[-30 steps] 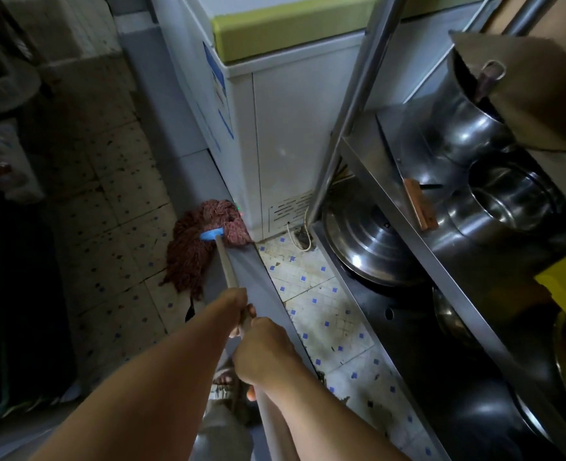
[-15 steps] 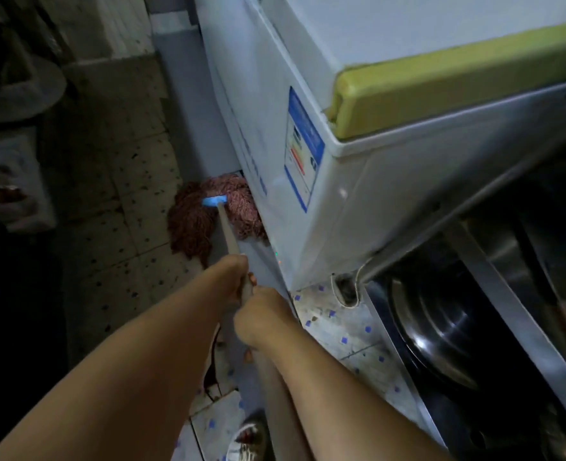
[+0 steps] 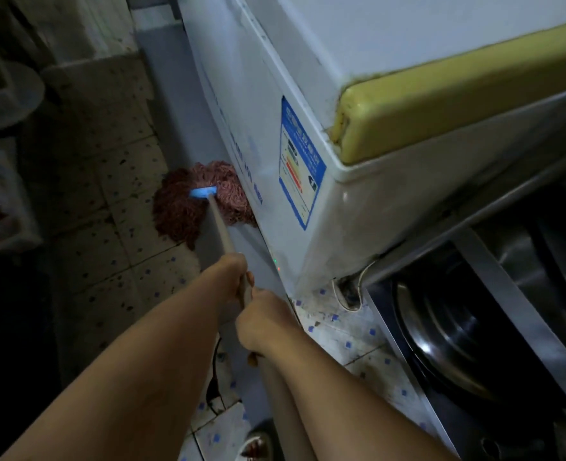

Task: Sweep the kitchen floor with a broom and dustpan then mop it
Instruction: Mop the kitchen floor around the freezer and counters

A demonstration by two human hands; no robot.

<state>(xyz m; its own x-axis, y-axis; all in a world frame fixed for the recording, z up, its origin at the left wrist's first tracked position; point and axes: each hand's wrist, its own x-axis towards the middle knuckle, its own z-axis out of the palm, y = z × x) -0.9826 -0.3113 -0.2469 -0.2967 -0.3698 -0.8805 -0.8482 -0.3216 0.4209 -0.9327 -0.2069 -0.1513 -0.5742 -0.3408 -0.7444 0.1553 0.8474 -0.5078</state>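
Observation:
A mop with a reddish-brown string head (image 3: 181, 207) and a blue clamp (image 3: 202, 192) lies on the tiled floor (image 3: 108, 207), pressed against the base of a white chest freezer (image 3: 308, 94). Its pale wooden handle (image 3: 220, 226) runs back toward me. My left hand (image 3: 231, 277) grips the handle further down the shaft. My right hand (image 3: 261, 322) grips it just behind, closer to my body. Both forearms reach forward from the bottom of the view.
The freezer has a yellow lid edge (image 3: 458, 104) and a blue label (image 3: 299, 161). A steel shelf (image 3: 507, 311) at the right holds a large metal lid (image 3: 448, 334). A grey raised strip (image 3: 175, 104) runs along the freezer. Dark bins (image 3: 2, 161) stand at the left.
The view has swung left and closer to the freezer, hiding the pots on the shelf. The mop head has slid further along the freezer's base. Both hands keep their grip.

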